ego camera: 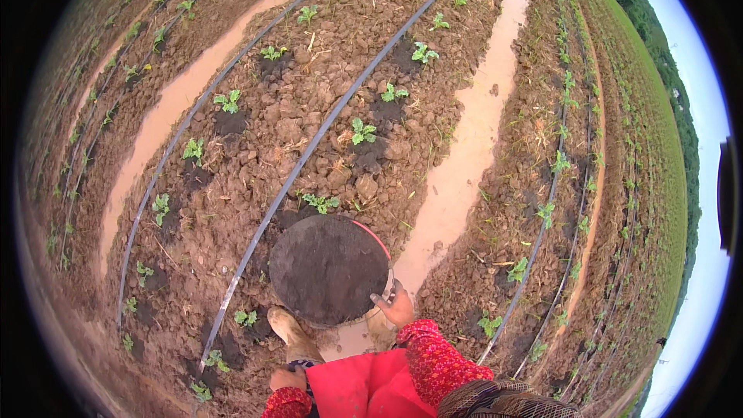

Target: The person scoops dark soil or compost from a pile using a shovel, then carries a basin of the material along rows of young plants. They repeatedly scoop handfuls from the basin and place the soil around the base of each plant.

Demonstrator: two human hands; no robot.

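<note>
A round basin or tray (331, 270) with dark, soil-like material across it stands low before me, its pinkish-red rim showing at the upper right. My right hand (396, 305) grips the basin's right edge, thumb over the rim. Beside the red apron (363, 386), at dark patterned cloth near my leg, is my left hand (288, 378); its fingers are partly hidden, so what it holds cannot be told. A leafy seedling (321, 203) grows just beyond the basin, and another seedling (245, 318) stands left of my muddy boot (290, 331).
A black drip hose (313, 142) runs along the cloddy bed left of the basin, with a second hose (174, 148) farther left. Muddy water fills the furrow (464, 180) at right and another furrow (168, 104) at left. Seedlings with dark soil patches line the beds.
</note>
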